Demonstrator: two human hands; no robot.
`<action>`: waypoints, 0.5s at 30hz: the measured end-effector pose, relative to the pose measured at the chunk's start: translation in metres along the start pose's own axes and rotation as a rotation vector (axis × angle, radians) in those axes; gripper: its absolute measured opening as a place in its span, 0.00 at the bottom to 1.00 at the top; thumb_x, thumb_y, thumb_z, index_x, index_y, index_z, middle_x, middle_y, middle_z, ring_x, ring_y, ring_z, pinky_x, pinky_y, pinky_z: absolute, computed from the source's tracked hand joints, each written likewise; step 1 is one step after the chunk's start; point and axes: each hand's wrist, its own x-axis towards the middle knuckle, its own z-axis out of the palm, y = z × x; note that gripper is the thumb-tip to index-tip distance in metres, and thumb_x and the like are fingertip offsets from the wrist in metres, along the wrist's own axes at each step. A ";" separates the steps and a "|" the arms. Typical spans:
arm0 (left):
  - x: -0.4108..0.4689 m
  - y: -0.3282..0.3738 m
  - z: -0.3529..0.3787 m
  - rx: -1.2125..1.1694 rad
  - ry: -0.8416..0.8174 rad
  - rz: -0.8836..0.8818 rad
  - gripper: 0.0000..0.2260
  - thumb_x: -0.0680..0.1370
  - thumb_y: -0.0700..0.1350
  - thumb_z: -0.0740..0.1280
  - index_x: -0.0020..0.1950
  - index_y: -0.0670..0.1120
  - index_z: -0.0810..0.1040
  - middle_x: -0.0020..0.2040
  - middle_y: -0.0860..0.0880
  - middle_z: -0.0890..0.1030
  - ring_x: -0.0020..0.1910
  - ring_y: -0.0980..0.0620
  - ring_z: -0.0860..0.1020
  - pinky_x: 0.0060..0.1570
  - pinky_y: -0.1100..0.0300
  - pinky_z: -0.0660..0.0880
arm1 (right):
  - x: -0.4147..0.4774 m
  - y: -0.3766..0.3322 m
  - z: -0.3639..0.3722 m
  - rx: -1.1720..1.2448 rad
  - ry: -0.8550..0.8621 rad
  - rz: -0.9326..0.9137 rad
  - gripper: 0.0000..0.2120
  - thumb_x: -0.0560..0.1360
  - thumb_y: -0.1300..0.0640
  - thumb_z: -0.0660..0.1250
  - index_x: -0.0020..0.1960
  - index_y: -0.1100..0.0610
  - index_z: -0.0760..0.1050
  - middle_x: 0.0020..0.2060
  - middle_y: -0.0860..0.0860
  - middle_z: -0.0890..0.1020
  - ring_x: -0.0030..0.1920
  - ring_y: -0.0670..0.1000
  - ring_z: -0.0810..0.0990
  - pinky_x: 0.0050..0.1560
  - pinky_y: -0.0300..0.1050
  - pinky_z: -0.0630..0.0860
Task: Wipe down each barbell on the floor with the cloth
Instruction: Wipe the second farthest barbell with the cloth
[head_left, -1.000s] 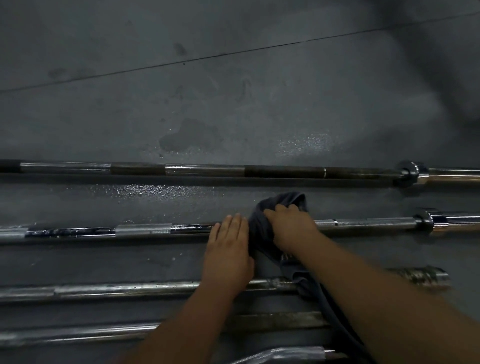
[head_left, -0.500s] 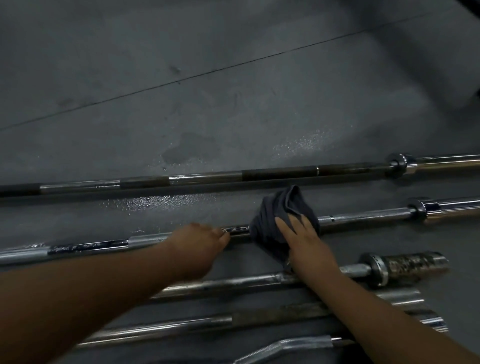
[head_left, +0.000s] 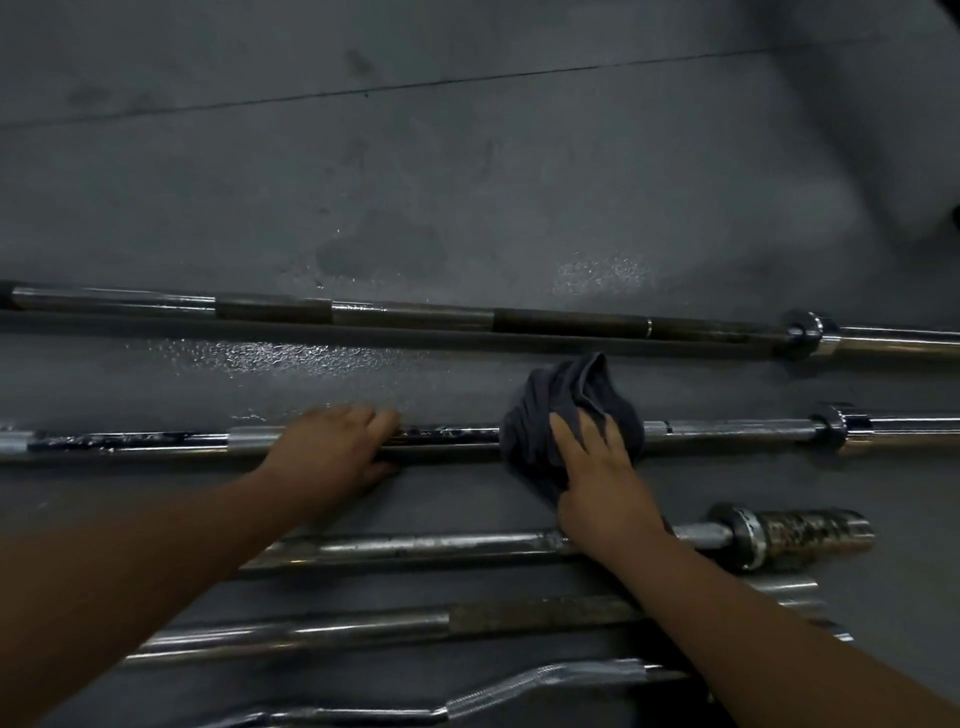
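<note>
Several barbells lie side by side on the dark floor. On the second barbell (head_left: 727, 428) from the far side sits a bunched dark grey cloth (head_left: 582, 389), draped over the shaft. My right hand (head_left: 597, 478) presses on the cloth with straight fingers. Left of it, my left hand (head_left: 332, 447) holds the same bar, fingers over the top and thumb below. The stretch of shaft between my hands looks dark and wet.
The farthest barbell (head_left: 415, 314) lies beyond, with wet patches on the floor (head_left: 467, 156) around it. Nearer me lie a barbell with a rusty sleeve (head_left: 805, 532), another straight bar (head_left: 519, 616) and a curved curl bar (head_left: 519, 686).
My left hand slid left along the second bar and closed around it. My right hand flattened on the cloth, which stays at about the same place on the shaft.
</note>
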 end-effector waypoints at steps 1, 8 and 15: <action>0.006 0.000 -0.003 0.006 -0.045 -0.010 0.22 0.76 0.66 0.62 0.59 0.51 0.69 0.53 0.49 0.80 0.50 0.46 0.80 0.42 0.56 0.74 | 0.001 0.001 -0.001 0.000 -0.004 -0.001 0.44 0.75 0.60 0.64 0.80 0.46 0.40 0.79 0.47 0.43 0.78 0.58 0.38 0.76 0.55 0.58; 0.043 -0.011 -0.018 -0.138 -0.423 -0.045 0.23 0.72 0.73 0.61 0.50 0.55 0.70 0.53 0.49 0.81 0.51 0.48 0.79 0.46 0.57 0.74 | 0.012 -0.007 -0.008 0.016 0.031 -0.011 0.41 0.75 0.60 0.63 0.80 0.46 0.44 0.80 0.47 0.45 0.79 0.56 0.40 0.75 0.57 0.61; -0.009 -0.037 0.005 0.009 -0.105 -0.131 0.17 0.74 0.63 0.67 0.53 0.53 0.69 0.49 0.49 0.82 0.46 0.45 0.81 0.41 0.58 0.74 | 0.003 0.012 0.001 0.071 0.152 0.182 0.39 0.74 0.59 0.64 0.80 0.49 0.51 0.79 0.52 0.52 0.79 0.59 0.45 0.76 0.54 0.57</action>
